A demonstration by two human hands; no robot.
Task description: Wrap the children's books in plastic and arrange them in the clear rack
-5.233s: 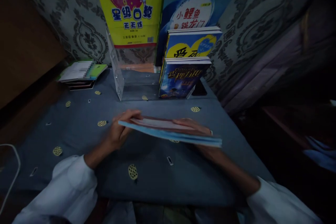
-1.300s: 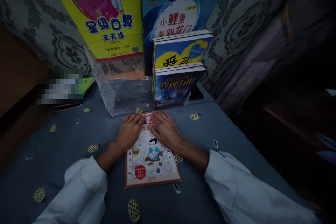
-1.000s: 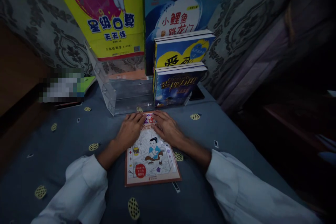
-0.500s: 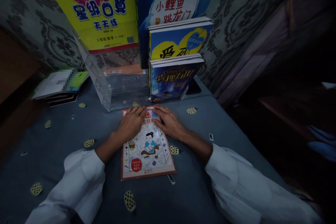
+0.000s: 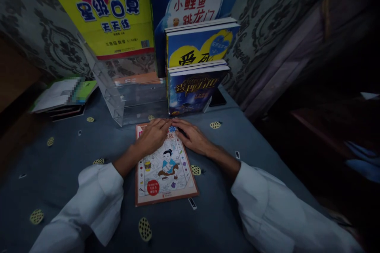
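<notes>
A thin picture book [image 5: 162, 178] with a brown border and a drawn seated figure on its cover lies face up on the cloth. My left hand [image 5: 154, 136] rests flat across the book's upper part, covering some of its title, fingers extended. My right hand [image 5: 193, 137] lies over the upper right edge of the book, its fingers stretched toward the left ones. The fingertips of both hands meet or nearly meet at the book's top edge. Neither hand grips anything.
Behind the book stands a clear acrylic rack [image 5: 118, 106] holding a yellow workbook [image 5: 127, 37], a large blue book [image 5: 160, 31] and smaller blue books [image 5: 192, 99]. Several books [image 5: 56, 97] are stacked at the left. A dark flat object [image 5: 219, 98] lies behind the rack's right end.
My left hand has slid a little to the right across the cover, closer to my right hand. More of the title's left side shows. The view has shifted slightly.
</notes>
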